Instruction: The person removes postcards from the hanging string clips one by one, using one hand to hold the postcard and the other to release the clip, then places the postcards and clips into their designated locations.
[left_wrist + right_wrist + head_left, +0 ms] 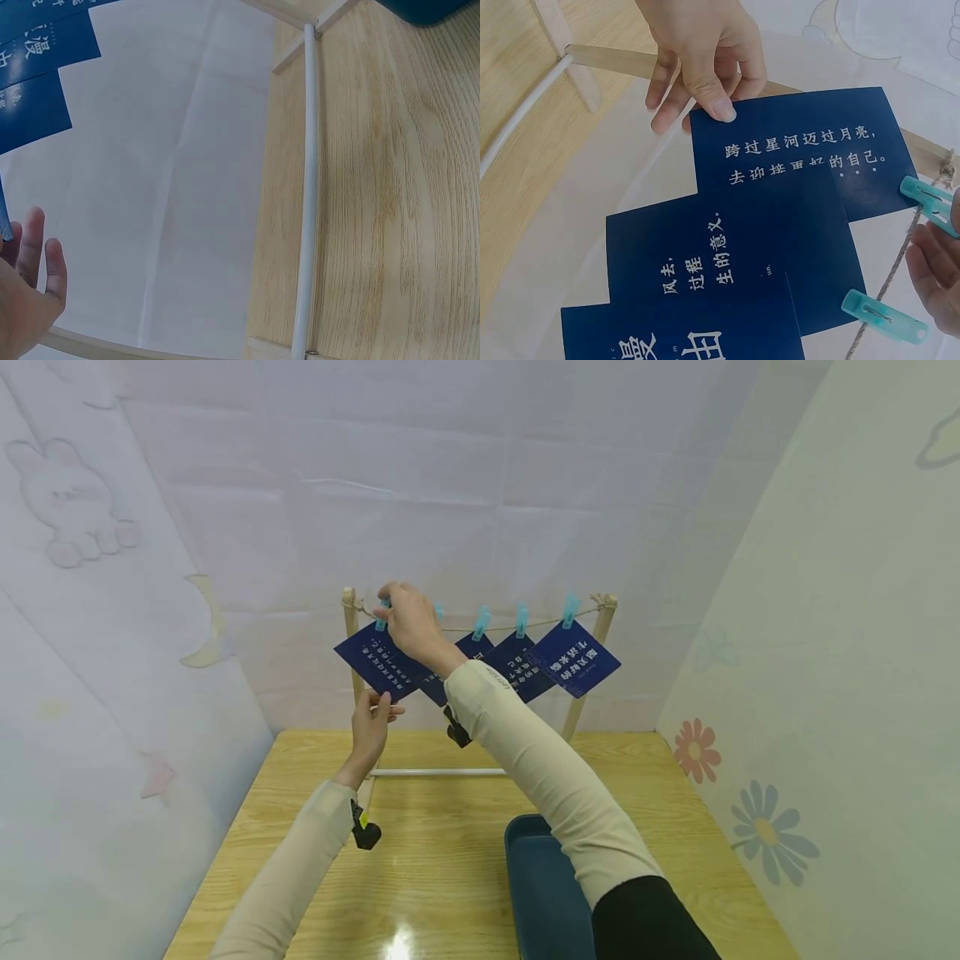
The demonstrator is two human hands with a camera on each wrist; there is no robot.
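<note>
My left hand [369, 727] pinches the bottom corner of the leftmost dark blue card [367, 652], its thumb flat on the printed face in the right wrist view. White Chinese writing runs across that card. Up at the twine, my right hand [414, 625] grips a light blue clothespin [928, 196] at the card's opposite corner. The clothespin's jaws sit over that corner beside the twine [889, 281]. Beside it, a second card [735, 255] hangs from another clothespin [885, 316] and overlaps the first. More cards, such as the rightmost one [576, 658], hang further along; my right forearm hides part of them.
The twine is tied between two wooden posts [602, 622] of a stand with a white crossbar [309, 187] low down. A dark blue tray [536, 877] lies on the wooden table [442, 860], partly under my right arm. Patterned walls [750, 652] enclose the table.
</note>
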